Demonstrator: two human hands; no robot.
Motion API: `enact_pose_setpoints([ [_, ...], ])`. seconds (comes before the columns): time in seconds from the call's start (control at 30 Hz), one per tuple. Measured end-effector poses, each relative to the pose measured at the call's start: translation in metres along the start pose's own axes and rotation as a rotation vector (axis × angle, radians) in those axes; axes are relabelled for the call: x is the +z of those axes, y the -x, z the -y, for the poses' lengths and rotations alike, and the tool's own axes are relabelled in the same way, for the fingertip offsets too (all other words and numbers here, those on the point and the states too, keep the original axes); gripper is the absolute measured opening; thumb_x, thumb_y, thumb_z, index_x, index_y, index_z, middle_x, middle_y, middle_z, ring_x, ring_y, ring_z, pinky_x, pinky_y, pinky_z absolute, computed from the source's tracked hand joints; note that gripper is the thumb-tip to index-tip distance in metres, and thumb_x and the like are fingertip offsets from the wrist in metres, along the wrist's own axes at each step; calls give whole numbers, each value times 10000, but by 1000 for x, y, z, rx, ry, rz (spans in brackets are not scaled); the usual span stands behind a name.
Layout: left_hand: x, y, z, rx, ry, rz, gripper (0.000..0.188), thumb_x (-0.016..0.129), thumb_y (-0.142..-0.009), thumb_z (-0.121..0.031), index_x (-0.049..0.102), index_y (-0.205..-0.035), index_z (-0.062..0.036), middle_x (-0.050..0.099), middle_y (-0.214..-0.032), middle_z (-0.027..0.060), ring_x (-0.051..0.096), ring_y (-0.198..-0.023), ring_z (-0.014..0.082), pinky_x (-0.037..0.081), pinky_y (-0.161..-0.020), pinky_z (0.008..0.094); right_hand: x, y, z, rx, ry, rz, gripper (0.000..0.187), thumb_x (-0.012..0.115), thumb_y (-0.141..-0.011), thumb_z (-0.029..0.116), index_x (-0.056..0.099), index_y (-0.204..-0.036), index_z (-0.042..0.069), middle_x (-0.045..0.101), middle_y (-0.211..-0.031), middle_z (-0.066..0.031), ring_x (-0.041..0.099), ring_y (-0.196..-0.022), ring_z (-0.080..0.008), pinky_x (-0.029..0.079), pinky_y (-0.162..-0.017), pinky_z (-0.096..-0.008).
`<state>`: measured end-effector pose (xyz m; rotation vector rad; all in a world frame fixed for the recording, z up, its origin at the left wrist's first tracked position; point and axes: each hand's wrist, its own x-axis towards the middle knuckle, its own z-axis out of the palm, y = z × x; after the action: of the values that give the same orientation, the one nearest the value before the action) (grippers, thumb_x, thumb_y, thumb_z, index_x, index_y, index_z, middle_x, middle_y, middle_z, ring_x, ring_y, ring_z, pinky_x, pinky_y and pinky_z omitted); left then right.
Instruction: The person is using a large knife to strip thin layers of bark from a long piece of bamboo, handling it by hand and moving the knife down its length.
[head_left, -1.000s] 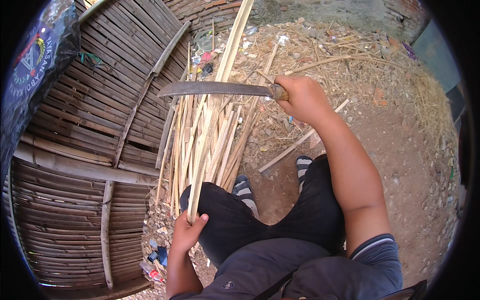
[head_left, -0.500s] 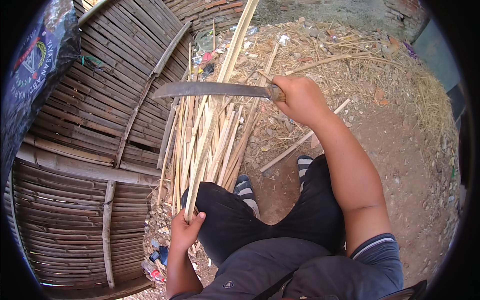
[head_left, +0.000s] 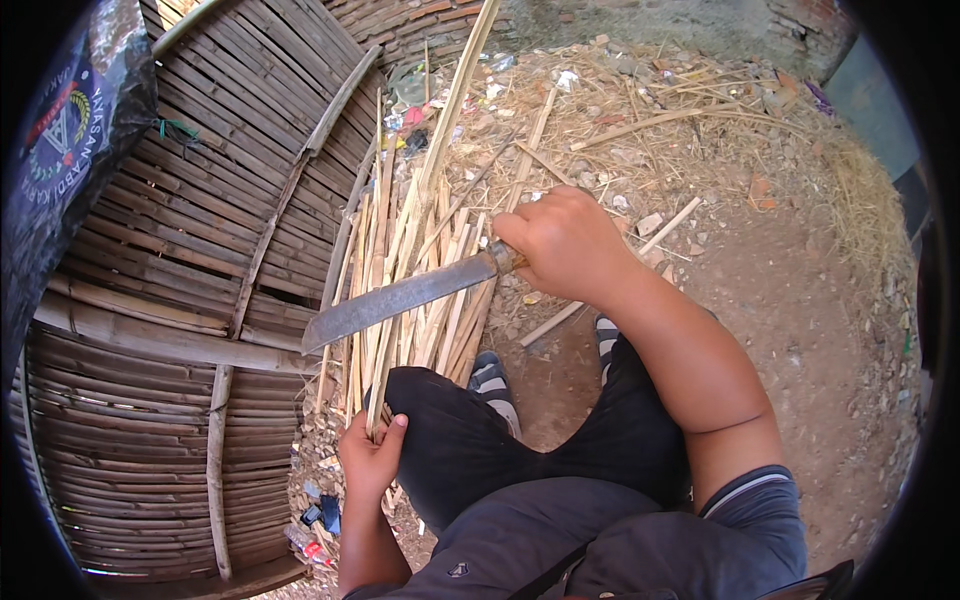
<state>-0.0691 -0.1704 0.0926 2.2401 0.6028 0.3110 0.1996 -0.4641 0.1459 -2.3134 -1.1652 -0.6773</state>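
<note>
A machete [head_left: 405, 297] with a broad dark blade and a wooden handle is gripped by my right hand [head_left: 565, 243]. Its blade points left and slightly toward me, lying across a long bamboo strip [head_left: 447, 125]; whether it touches the strip I cannot tell. The near end of that strip sits in my left hand [head_left: 374, 447], thumb pressed along it, beside my left knee. From there the strip runs up and away toward the far wall. Under the blade lies a pile of split bamboo strips [head_left: 455, 310] on the ground.
A bamboo slat wall [head_left: 160, 230] stands close on the left, with a dark printed sheet [head_left: 75, 130] hanging at its upper end. Straw, rubble and litter cover the ground toward a brick wall [head_left: 640, 35]. A loose stick [head_left: 670, 225] lies beyond my feet.
My right hand has brought the machete down toward me and left, and its blade now slants with the tip lower. The strip's far end has shifted slightly left; my left hand stays nearly put.
</note>
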Motion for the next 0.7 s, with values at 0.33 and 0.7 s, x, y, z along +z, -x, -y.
enact_pose_setpoints([
  [0.33, 9, 2, -4, -57, 71, 43, 308, 828, -908, -198, 575, -796, -63, 499, -638, -75, 400, -583, 16, 324, -519, 220, -8, 7, -37, 209, -37, -14, 214, 770, -753, 170, 637, -899, 88, 695, -797, -123, 716, -804, -366, 562, -713, -495],
  [0.7, -4, 4, 9, -27, 78, 158, 317, 807, -937, -205, 555, -782, -91, 466, -641, -92, 385, -592, 22, 326, -520, 236, -16, 1, -48, 379, -60, -42, 222, 766, -802, 218, 658, -908, 56, 701, -771, -155, 719, -797, -382, 562, -703, -492],
])
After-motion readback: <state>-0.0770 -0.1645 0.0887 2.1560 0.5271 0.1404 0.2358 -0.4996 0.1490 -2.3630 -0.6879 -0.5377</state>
